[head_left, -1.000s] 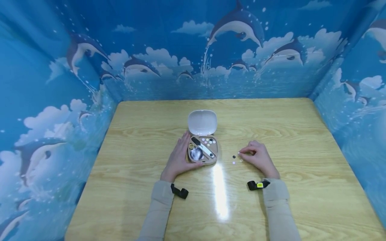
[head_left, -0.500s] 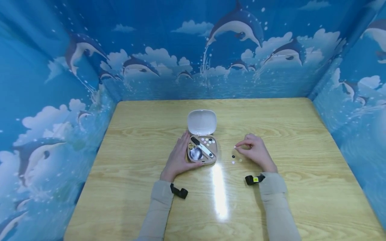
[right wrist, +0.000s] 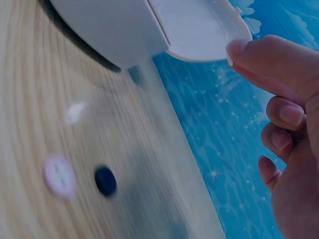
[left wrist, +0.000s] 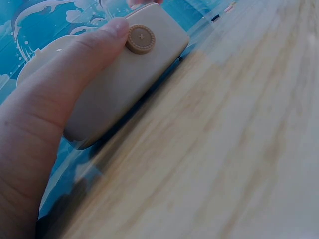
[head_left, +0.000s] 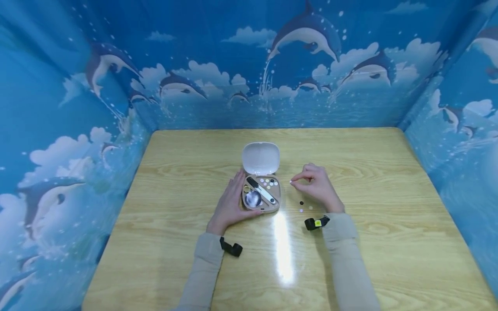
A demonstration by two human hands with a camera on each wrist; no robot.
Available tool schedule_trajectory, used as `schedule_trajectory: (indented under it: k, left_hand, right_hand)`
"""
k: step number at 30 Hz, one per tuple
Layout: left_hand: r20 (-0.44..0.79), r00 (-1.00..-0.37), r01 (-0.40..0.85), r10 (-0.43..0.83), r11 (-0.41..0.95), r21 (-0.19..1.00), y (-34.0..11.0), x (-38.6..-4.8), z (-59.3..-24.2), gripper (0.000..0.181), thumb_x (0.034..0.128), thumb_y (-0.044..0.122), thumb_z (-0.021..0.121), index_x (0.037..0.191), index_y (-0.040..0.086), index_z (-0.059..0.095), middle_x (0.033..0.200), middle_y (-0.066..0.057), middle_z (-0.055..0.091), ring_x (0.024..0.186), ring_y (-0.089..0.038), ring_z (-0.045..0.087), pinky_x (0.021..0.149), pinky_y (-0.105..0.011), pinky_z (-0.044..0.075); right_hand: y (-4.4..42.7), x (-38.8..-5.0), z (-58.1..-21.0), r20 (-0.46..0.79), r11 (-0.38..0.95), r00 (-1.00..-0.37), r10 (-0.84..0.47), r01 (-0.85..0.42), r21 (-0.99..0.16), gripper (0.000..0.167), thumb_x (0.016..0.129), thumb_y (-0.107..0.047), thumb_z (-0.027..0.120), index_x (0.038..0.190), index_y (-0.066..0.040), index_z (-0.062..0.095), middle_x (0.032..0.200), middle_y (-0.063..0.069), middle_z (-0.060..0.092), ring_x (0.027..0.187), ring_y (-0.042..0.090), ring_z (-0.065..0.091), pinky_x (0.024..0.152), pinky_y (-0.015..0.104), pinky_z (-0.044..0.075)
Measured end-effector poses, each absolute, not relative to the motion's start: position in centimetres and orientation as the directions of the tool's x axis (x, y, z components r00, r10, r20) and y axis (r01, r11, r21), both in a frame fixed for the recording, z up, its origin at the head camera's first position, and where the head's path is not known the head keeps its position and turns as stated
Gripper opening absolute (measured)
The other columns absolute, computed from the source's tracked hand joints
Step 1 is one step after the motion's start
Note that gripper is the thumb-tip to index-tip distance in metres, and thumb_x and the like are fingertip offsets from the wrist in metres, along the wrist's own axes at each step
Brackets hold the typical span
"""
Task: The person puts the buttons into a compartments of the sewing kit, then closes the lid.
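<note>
An open case (head_left: 278,206) with a raised white lid (head_left: 261,158) stands on the table. My left hand (head_left: 229,205) lies along its left side with straight fingers; in the left wrist view the thumb (left wrist: 84,64) presses its front beside a round clasp (left wrist: 141,39). Inside are a dark-and-white tool (head_left: 261,190), a round silvery item (head_left: 253,198) and several buttons (head_left: 271,181). Right of the case, my right hand (head_left: 314,185) pinches a small white button (right wrist: 230,62) between thumb and index finger, above the table, not touching the case.
On the table (head_left: 389,194), below the right hand, lie a black button (head_left: 301,203), a pinkish one (head_left: 301,211) and a pale one (head_left: 310,207). A blue dolphin-print curtain (head_left: 218,103) surrounds the table's back and sides.
My right hand has moved left and away from me, carrying the small white button from beside the loose buttons toward the case. The left hand and case stay put.
</note>
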State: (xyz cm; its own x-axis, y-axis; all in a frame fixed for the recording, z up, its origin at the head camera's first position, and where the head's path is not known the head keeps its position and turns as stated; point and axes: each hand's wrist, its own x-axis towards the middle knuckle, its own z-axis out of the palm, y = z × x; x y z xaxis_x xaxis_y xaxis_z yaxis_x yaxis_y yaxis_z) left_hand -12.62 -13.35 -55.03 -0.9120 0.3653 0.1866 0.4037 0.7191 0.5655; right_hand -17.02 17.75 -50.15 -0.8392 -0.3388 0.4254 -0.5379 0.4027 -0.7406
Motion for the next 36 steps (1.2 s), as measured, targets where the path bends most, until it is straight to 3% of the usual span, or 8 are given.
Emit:
schedule_trajectory:
  k: [10, 17, 24, 36]
  left_hand:
    - [0.18, -0.914, 0.399, 0.364, 0.721, 0.567, -13.2, -12.6, -55.1, 0.136, 0.0639, 0.082, 0.07, 0.161, 0.016, 0.0, 0.167, -0.006, 0.003, 0.153, -0.023, 0.006, 0.124, -0.043, 0.008]
    - [0.17, -0.915, 0.394, 0.366, 0.722, 0.569, -13.3, -12.6, -55.1, 0.136, 0.0641, 0.083, 0.07, 0.16, 0.018, -0.001, 0.168, -0.003, -0.001, 0.152, -0.016, -0.001, 0.124, -0.043, 0.007]
    - [0.17, -0.915, 0.395, 0.367, 0.723, 0.567, -13.3, -12.6, -55.1, 0.136, 0.0641, 0.083, 0.069, 0.16, 0.018, -0.002, 0.167, -0.003, -0.001, 0.152, -0.018, 0.0, 0.124, -0.043, 0.008]
    - [0.176, -0.913, 0.401, 0.369, 0.726, 0.559, -13.4, -12.7, -55.2, 0.135, 0.0647, 0.086, 0.066, 0.16, 0.019, -0.003, 0.168, -0.004, 0.0, 0.153, -0.021, 0.003, 0.124, -0.043, 0.008]
  right_hand:
    - [15.2, -17.6, -50.6, 0.376, 0.385, -0.852, -0.364, -0.505, -0.772, 0.013, 0.074, -0.005, 0.085, 0.083, -0.012, 0.08, 0.063, -0.004, 0.042, 0.065, 0.014, 0.037, 0.059, 0.027, 0.033]
    - [14.0, -17.4, -51.0, 0.326, 0.452, -0.856, -0.401, -0.494, -0.743, 0.01, 0.076, -0.014, 0.086, 0.082, -0.017, 0.079, 0.065, 0.001, 0.047, 0.067, 0.013, 0.039, 0.078, 0.035, 0.031]
    - [13.3, -17.2, -50.9, 0.275, 0.5, -0.865, -0.42, -0.474, -0.725, 0.01, 0.076, -0.015, 0.086, 0.083, -0.017, 0.079, 0.069, 0.001, 0.053, 0.071, 0.015, 0.042, 0.087, 0.044, 0.03]
    - [12.7, -17.1, -50.5, 0.238, 0.581, -0.879, -0.413, -0.456, -0.675, 0.011, 0.076, -0.015, 0.086, 0.083, -0.017, 0.078, 0.072, -0.001, 0.055, 0.074, 0.014, 0.043, 0.086, 0.04, 0.029]
